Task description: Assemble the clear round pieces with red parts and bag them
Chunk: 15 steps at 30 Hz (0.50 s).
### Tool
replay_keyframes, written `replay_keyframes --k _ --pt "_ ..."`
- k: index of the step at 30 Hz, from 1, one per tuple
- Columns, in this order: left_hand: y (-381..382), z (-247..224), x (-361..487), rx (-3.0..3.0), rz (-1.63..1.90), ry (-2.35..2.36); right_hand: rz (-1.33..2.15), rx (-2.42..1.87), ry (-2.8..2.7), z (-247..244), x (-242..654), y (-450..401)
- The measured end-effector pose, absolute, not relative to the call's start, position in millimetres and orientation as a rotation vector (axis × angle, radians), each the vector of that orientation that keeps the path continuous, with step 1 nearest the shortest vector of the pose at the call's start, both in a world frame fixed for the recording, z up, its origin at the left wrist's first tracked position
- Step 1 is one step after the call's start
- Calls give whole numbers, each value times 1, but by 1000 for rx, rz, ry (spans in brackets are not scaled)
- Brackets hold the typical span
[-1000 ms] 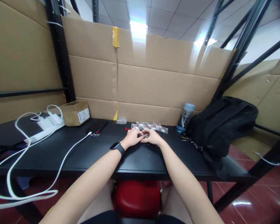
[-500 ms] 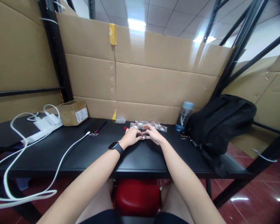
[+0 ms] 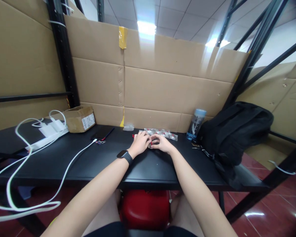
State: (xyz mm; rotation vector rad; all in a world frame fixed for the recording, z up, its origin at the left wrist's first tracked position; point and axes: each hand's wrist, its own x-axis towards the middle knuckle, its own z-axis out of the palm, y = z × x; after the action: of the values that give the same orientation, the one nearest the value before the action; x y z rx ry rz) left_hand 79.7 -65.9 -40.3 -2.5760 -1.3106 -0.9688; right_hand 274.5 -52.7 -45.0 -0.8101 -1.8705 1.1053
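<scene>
Two hands over desk (image 3: pixel 101 166): left hand (image 3: pixel 139 144), right hand (image 3: pixel 162 143), fingers curled, tips close together | piece (image 3: pixel 150 146): small, partly hidden between fingertips; whether either grip clamps it is indiscernible | packets (image 3: pixel 166 133): just behind hands | bottle (image 3: pixel 196 124): beside bag (image 3: pixel 239 131)

A black backpack (image 3: pixel 236 131) is occupying the right end of the table (image 3: pixel 199 164); a blue-lidded bottle (image 3: pixel 196 123) is standing beside it. At left, a cardboard box (image 3: pixel 75 121) is sitting beside a white power strip (image 3: pixel 45 141).
</scene>
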Motion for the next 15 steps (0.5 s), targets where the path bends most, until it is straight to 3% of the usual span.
replay_keyframes --k 8,15 --pt "-61 -38 76 -2581 -1032 -1376 944 -941 -1953 -53 280 -44" --pt "-42 -31 28 -2383 -1000 -1719 382 -1348 -1921 -47 321 -36"
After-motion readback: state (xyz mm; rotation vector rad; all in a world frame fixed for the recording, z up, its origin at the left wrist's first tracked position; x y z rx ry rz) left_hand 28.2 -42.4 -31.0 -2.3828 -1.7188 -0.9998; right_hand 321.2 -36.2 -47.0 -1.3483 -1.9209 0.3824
